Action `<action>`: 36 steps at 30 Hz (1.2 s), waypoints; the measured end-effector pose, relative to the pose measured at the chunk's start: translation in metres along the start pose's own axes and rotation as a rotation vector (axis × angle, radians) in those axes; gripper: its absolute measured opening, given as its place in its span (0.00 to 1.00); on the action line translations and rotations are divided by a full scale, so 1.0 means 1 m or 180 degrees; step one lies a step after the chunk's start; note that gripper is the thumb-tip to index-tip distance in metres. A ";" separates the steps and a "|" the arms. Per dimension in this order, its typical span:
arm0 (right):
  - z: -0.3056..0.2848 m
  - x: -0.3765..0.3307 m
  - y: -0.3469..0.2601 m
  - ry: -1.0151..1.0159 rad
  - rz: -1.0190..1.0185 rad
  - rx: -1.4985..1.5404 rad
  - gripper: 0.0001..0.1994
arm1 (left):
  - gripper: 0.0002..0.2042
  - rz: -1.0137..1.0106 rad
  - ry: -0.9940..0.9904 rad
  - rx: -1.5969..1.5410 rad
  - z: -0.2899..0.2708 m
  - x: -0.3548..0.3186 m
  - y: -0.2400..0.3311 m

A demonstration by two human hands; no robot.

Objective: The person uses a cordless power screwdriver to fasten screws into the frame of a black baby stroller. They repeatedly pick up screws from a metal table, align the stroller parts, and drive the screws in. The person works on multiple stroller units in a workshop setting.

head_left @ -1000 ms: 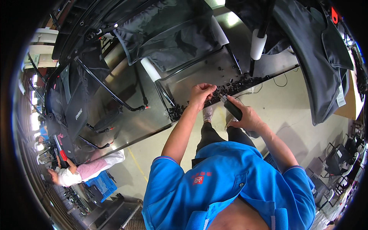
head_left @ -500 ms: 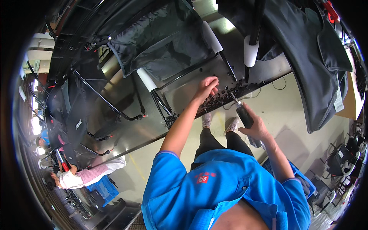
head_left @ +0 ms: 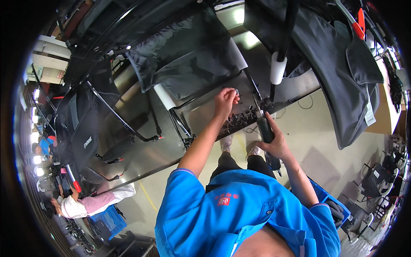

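Observation:
My left hand (head_left: pixel 225 101) reaches out over a shiny metal workbench (head_left: pixel 141 150) and pinches a small pale part at its fingertips, just below a black fabric seat panel (head_left: pixel 188 55) on a tube frame. My right hand (head_left: pixel 277 143) is closed around a black powered screwdriver (head_left: pixel 266 133) held upright, its tip near a pile of small black screws (head_left: pixel 237 122) along the bench's near edge. A black tube with a white foam sleeve (head_left: pixel 278 67) hangs down just right of the hands.
More black fabric frames (head_left: pixel 81 128) lie along the bench to the left, and another fabric panel (head_left: pixel 342 68) hangs at right. A co-worker's pink-sleeved arm (head_left: pixel 92 203) reaches in at lower left. A blue crate (head_left: pixel 327 199) stands by my right side on the pale floor.
My left hand has moved up from the screw pile toward the seat frame. My right hand has lifted the screwdriver and stood it more upright.

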State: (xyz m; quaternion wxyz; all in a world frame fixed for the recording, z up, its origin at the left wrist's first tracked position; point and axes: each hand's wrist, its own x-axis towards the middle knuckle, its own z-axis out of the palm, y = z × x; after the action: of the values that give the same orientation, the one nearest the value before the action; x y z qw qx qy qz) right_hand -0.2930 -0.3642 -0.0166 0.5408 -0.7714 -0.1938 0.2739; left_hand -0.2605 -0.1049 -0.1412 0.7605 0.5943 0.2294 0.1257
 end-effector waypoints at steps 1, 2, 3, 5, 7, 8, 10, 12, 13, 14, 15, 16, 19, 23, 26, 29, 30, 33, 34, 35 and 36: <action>0.006 0.006 -0.011 -0.0114 0.0078 0.0011 0.53 | 0.07 0.0066 0.0011 -0.0225 -0.001 -0.014 0.018; 0.011 0.011 -0.022 -0.0245 0.0134 -0.0031 0.53 | 0.07 0.0076 0.0037 -0.0289 -0.004 -0.026 0.036; 0.018 0.015 -0.033 -0.0377 0.0181 -0.0080 0.54 | 0.08 0.0200 0.0041 -0.0406 -0.009 -0.036 0.053; 0.033 0.021 -0.051 -0.0428 -0.0263 -0.0175 0.54 | 0.08 0.0426 0.0051 -0.0540 -0.021 -0.048 0.082; 0.048 0.023 -0.066 -0.0513 -0.0401 -0.0283 0.54 | 0.09 0.0610 0.0054 -0.0610 -0.037 -0.057 0.102; 0.053 0.023 -0.073 -0.0625 -0.0313 -0.0293 0.55 | 0.08 0.0643 0.0042 -0.0638 -0.044 -0.060 0.109; 0.065 0.023 -0.084 -0.0683 -0.0413 -0.0237 0.55 | 0.09 0.0756 0.0019 -0.0548 -0.059 -0.066 0.119; 0.074 0.022 -0.094 -0.0733 -0.0430 -0.0289 0.55 | 0.09 0.0833 -0.0005 -0.0531 -0.072 -0.070 0.127; 0.078 0.022 -0.099 -0.0759 -0.0426 -0.0331 0.55 | 0.09 0.0871 -0.0020 -0.0563 -0.077 -0.071 0.130; 0.082 0.022 -0.104 -0.0772 -0.0457 -0.0421 0.55 | 0.09 0.0867 -0.0036 -0.0625 -0.082 -0.072 0.132; 0.085 0.022 -0.108 -0.0790 -0.0417 -0.0391 0.55 | 0.09 0.0959 -0.0031 -0.0611 -0.086 -0.073 0.135; 0.088 0.022 -0.112 -0.0795 -0.0410 -0.0412 0.55 | 0.09 0.1007 -0.0026 -0.0632 -0.090 -0.073 0.137; 0.099 0.023 -0.120 -0.0798 -0.0503 -0.0350 0.55 | 0.09 0.1140 -0.0038 -0.0739 -0.099 -0.072 0.142; 0.110 0.025 -0.124 -0.0733 -0.0621 -0.0298 0.55 | 0.10 0.1291 -0.0187 -0.0945 -0.110 -0.067 0.149; 0.113 0.028 -0.125 -0.0704 -0.0789 -0.0167 0.55 | 0.10 0.1651 -0.0483 -0.0889 -0.115 -0.062 0.157; 0.117 0.033 -0.128 -0.0744 -0.0859 0.0025 0.55 | 0.09 0.2548 -0.0673 -0.0064 -0.119 -0.061 0.170; 0.119 0.034 -0.129 -0.0721 -0.0850 0.0167 0.56 | 0.10 0.2525 -0.0667 0.0173 -0.121 -0.062 0.175; 0.126 0.035 -0.133 -0.0562 -0.0829 0.0338 0.56 | 0.21 0.2849 -0.0631 0.1110 -0.137 -0.060 0.187; 0.131 0.035 -0.134 -0.0575 -0.0748 0.0721 0.56 | 0.26 0.3260 -0.0273 0.1342 -0.145 -0.054 0.190; 0.132 0.035 -0.135 -0.0601 -0.0634 0.0872 0.57 | 0.22 0.3760 0.0609 0.1705 -0.157 -0.046 0.192; 0.135 0.036 -0.135 -0.0426 -0.0534 0.0858 0.57 | 0.21 0.3878 0.1240 0.1530 -0.163 -0.033 0.191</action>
State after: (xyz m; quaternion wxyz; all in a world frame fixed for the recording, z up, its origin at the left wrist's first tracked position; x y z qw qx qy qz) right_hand -0.3510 -0.1987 0.0670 0.6461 -0.6530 -0.2545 0.3021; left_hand -0.3547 0.0680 0.0185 0.3457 0.7363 0.0081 0.5816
